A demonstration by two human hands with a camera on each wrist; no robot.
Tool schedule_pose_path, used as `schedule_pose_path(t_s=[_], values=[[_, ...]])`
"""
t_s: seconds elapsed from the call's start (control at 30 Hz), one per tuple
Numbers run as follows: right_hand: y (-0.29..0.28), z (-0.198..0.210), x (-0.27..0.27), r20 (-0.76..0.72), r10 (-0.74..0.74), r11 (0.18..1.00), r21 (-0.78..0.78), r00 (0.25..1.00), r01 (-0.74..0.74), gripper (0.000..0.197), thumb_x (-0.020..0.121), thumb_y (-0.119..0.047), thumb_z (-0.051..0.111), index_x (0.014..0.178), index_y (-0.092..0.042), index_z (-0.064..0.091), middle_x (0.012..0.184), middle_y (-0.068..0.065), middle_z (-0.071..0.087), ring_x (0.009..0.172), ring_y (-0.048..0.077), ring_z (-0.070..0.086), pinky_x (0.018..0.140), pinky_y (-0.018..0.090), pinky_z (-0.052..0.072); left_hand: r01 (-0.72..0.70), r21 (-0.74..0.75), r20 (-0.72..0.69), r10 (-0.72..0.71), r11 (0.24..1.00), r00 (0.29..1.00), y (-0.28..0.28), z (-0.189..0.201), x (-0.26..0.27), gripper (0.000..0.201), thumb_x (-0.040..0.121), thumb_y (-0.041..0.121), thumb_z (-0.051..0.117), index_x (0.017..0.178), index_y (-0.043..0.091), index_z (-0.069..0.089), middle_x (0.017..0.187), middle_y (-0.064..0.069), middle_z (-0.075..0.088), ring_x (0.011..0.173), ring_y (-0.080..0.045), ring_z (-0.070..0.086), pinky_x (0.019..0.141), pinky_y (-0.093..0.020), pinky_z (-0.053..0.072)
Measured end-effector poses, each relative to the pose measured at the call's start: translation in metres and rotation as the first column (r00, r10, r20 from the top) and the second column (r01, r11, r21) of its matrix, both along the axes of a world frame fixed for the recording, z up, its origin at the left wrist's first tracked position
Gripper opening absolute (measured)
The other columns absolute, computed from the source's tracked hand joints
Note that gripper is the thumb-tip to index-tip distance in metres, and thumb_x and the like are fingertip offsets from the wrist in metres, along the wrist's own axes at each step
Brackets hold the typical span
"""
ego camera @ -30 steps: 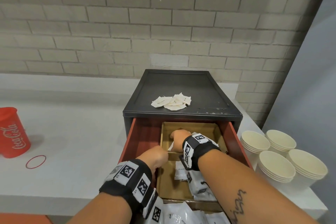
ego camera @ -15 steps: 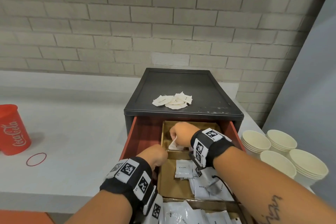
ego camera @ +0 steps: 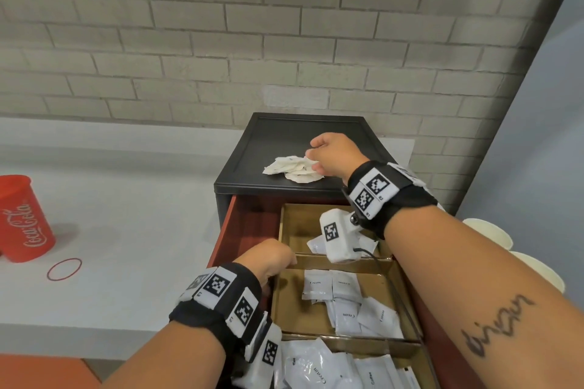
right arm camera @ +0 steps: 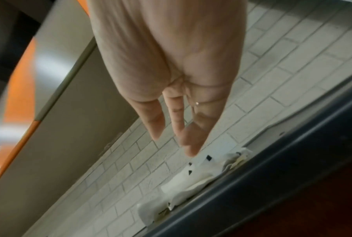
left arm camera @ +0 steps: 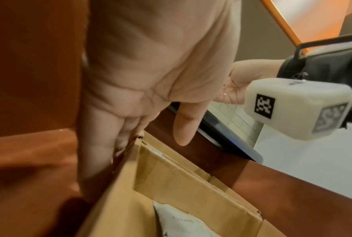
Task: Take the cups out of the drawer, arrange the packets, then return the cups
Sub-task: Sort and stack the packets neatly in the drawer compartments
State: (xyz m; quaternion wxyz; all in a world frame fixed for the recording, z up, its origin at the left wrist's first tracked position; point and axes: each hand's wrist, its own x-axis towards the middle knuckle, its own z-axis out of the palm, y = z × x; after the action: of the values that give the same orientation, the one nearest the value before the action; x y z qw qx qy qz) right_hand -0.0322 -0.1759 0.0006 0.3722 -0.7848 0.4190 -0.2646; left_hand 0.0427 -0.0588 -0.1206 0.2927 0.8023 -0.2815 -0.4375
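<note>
The red drawer (ego camera: 249,224) stands pulled out of the black cabinet (ego camera: 284,133). Inside it a cardboard tray (ego camera: 341,260) holds white packets (ego camera: 347,300) in its middle and front compartments, plus one packet (ego camera: 314,245) in the back one. More crumpled packets (ego camera: 292,169) lie piled on the cabinet top. My right hand (ego camera: 313,158) hovers over that pile with straight fingers (right arm camera: 177,139) and holds nothing. My left hand (ego camera: 268,259) rests at the tray's left wall, fingers (left arm camera: 118,144) reaching down between cardboard and drawer side. Stacked white cups (ego camera: 486,230) stand to the right, partly hidden by my forearm.
A red Coca-Cola cup (ego camera: 23,218) and a red rubber band (ego camera: 64,268) lie on the white counter (ego camera: 126,199) at the left. A grey brick wall runs behind the cabinet, and a grey panel closes off the right side.
My right hand rose out of the drawer's back compartment with a packet and now hangs open over the pile on the cabinet top. The left hand stayed at the tray wall.
</note>
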Motion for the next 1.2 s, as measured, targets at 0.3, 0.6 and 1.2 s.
schedule_pose_path(t_s=[0.3, 0.6, 1.2], values=[[0.03, 0.033, -0.086, -0.344, 0.119, 0.973, -0.149, 0.931, -0.179, 0.022, 0.09, -0.024, 0.059, 0.11, -0.018, 0.059, 0.091, -0.004, 0.06, 0.083, 0.014, 0.061, 0.072, 0.023, 0.051, 0.04, -0.155, 0.006, -0.039, 0.987, 0.999, 0.015, 0.023, -0.019, 0.052, 0.094, 0.012, 0.053, 0.143, 0.011, 0.035, 0.134, -0.013, 0.047, 0.118, -0.03, 0.049, 0.095, -0.034, 0.043], [0.059, -0.002, -0.176, -0.693, 0.08, 0.936, -0.195, 0.717, -0.293, 0.03, 0.09, -0.028, 0.057, 0.119, -0.02, 0.058, 0.11, -0.002, 0.062, 0.096, 0.015, 0.054, 0.081, 0.025, 0.04, 0.694, 0.091, 0.445, -0.653, 0.714, 0.613, 0.056, 0.055, -0.072, 0.041, 0.085, 0.035, 0.066, 0.122, 0.024, 0.054, 0.117, 0.005, 0.059, 0.091, -0.01, 0.055, 0.069, -0.018, 0.042], [0.08, -0.094, -0.177, -0.624, -0.037, 0.926, -0.316, 0.781, -0.208, 0.051, 0.088, -0.016, 0.051, 0.137, -0.017, 0.036, 0.152, 0.012, 0.01, 0.103, 0.031, 0.055, 0.087, 0.037, 0.051, 0.706, 0.663, 0.433, -0.897, 0.25, -0.088, 0.09, -0.002, -0.098, 0.106, 0.053, 0.025, 0.086, 0.138, 0.029, 0.024, 0.117, -0.003, 0.044, 0.1, -0.022, 0.051, 0.083, -0.042, 0.052]])
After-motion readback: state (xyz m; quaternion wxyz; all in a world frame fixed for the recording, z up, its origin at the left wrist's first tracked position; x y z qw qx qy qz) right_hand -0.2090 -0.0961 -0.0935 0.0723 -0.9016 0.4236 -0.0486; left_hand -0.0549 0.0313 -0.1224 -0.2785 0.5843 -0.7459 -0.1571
